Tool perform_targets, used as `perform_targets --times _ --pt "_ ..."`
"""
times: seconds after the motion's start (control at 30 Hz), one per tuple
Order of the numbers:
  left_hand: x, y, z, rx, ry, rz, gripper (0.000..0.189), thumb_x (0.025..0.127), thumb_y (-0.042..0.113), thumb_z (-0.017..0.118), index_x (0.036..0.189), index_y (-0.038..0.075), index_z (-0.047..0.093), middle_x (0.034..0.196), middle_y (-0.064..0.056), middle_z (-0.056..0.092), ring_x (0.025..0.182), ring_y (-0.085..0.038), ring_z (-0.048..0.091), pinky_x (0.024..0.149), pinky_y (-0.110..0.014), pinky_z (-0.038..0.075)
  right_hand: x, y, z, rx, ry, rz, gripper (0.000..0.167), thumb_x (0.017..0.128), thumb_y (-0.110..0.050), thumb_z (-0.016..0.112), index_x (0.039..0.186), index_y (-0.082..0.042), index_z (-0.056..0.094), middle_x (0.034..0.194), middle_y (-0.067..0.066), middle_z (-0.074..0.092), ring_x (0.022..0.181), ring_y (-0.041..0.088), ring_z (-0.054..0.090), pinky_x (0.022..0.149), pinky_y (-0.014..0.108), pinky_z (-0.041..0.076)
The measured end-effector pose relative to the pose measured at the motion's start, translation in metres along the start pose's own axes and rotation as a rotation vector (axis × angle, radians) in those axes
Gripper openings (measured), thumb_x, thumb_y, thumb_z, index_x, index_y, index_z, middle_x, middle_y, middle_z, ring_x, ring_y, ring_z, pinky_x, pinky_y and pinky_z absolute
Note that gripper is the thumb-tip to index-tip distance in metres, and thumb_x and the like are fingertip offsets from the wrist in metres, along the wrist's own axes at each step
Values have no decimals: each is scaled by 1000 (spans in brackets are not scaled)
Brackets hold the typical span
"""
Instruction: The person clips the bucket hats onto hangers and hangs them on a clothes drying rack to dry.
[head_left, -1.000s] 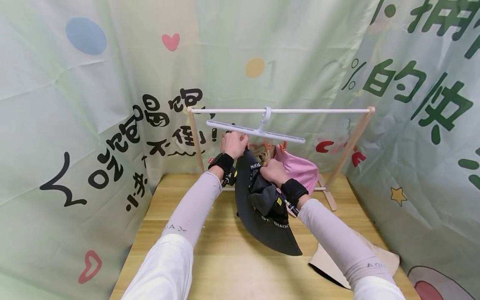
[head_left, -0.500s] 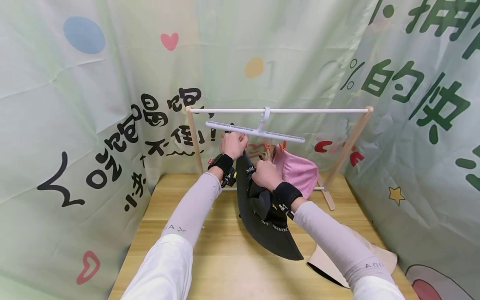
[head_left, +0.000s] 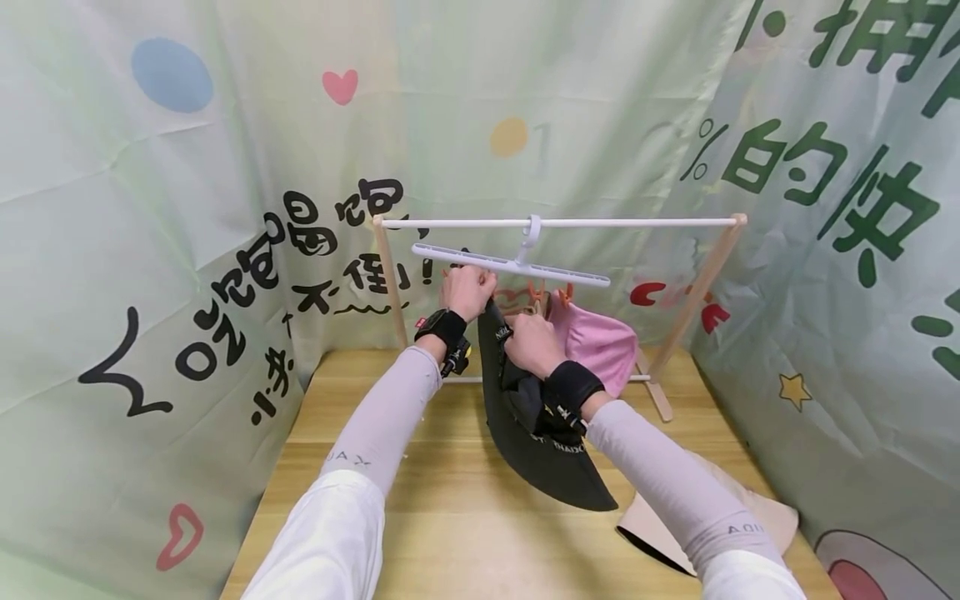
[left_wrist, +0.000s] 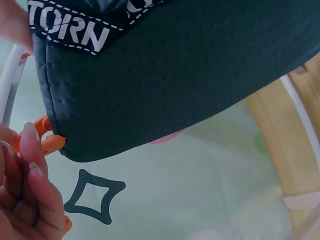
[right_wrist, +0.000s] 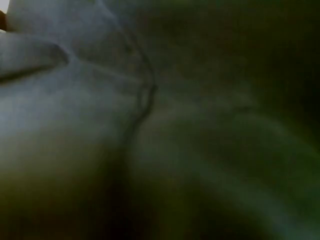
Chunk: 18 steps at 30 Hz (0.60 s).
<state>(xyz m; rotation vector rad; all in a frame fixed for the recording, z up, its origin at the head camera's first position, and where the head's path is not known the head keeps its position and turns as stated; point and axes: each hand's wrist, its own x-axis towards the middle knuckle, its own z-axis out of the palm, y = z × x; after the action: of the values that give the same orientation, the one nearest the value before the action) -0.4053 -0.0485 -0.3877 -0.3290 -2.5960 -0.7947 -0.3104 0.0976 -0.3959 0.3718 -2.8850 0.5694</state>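
Observation:
A black bucket hat [head_left: 525, 467] with white lettering on its inner band hangs sideways below the white clip hanger [head_left: 472, 257]. My left hand [head_left: 467, 292] is just under the hanger's left half; in the left wrist view its fingers [left_wrist: 45, 195] pinch an orange clothespin [left_wrist: 54, 144] whose tip meets the corner of the brim [left_wrist: 115, 110]. My right hand [head_left: 534, 346] grips the hat near its lettered band. Dark, blurred fabric [right_wrist: 190, 130] fills the right wrist view, hiding the right fingertips there.
The hanger hooks over the white rail [head_left: 637, 222] of a wooden-legged rack [head_left: 697, 292]. A pink cloth item [head_left: 600, 342] hangs from an orange clip [head_left: 566, 295] on the right. A beige item [head_left: 660, 533] lies on the wooden table [head_left: 435, 533], beneath the right forearm.
My right hand has shifted left, closer to the left hand, and its grip now covers more of the lettered band. The brim's lower tip has swung slightly right. My left hand has stayed in place.

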Motion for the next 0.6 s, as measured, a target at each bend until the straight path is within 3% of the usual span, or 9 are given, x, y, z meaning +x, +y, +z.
perform_targets --times 0.1,0.17,0.23,0.33,0.47,0.6 --pt "0 0 0 1 1 0 49 107 31 57 63 15 44 56 2 35 51 -20 42 52 -30 29 0 -5 -5 -13 20 -31 13 85 -2 60 84 -2 73 96 25 75 93 43 72 84 54 57" --pt "1 1 -1 0 5 9 49 108 31 56 62 15 44 55 2 36 51 -20 43 52 -30 30 0 -7 -7 -19 39 -51 12 84 -1 59 76 -3 68 90 24 74 90 42 72 82 55 57" --pt "0 1 -1 -3 12 21 50 109 31 55 63 15 44 56 2 36 51 -20 43 52 -30 30 2 -8 -9 -10 51 -62 12 85 0 59 81 -3 71 90 23 74 90 43 71 81 55 56" --pt "-2 1 2 -5 41 47 49 110 31 54 65 14 44 57 1 36 52 -20 42 53 -30 31 6 -8 -9 12 43 -47 26 87 -2 59 104 -4 79 102 23 76 98 43 71 84 56 56" --pt "-8 -4 12 -6 90 53 47 110 33 54 67 15 46 59 1 41 56 -23 49 57 -31 35 6 -7 -4 52 29 -19 44 90 -6 57 131 -6 73 122 23 73 109 44 69 90 58 55" --pt "-10 -8 19 -25 110 20 46 109 36 56 69 15 49 61 -1 46 59 -26 54 59 -33 37 2 -5 -1 86 44 -6 49 92 -7 55 139 -6 67 131 22 70 109 44 69 85 55 56"
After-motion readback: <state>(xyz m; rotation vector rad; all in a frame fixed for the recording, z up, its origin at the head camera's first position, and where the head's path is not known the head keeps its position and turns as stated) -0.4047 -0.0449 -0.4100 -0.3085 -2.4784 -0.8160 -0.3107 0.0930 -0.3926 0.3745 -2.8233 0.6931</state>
